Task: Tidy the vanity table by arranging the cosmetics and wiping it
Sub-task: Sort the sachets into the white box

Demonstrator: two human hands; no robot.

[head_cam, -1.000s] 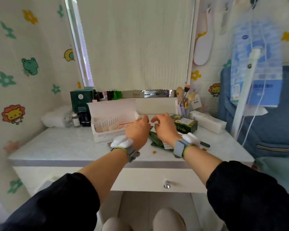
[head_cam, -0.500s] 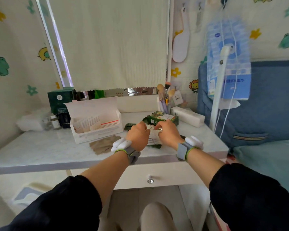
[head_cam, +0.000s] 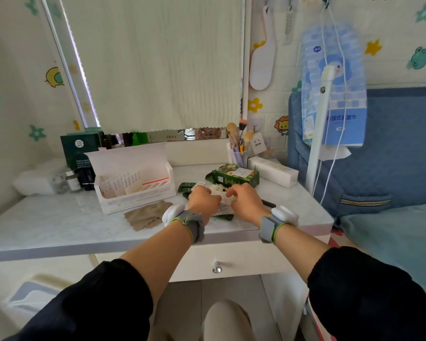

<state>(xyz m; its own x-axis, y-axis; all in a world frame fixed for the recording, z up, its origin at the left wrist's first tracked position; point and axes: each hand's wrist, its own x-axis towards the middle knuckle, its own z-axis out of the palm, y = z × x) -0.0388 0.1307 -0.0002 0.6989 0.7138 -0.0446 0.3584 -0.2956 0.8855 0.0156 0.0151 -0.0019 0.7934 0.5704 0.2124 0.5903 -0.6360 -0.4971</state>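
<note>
A loose pile of flat green-and-white sachets (head_cam: 218, 187) lies mid-right on the pale marble-patterned vanity tabletop (head_cam: 59, 222), in front of a green cardboard carton (head_cam: 236, 177). The right hand (head_cam: 246, 201) pinches the pile with curled fingers. The left hand (head_cam: 203, 201) rests there too, but its knuckles hide its grip, so I cannot tell.

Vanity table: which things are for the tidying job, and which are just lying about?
For the job: packets in the left hand and right hand, green box, open white box, makeup brushes, brown cloth.
Just there: hanging tissue pack, blue cushion, wall stickers.
</note>
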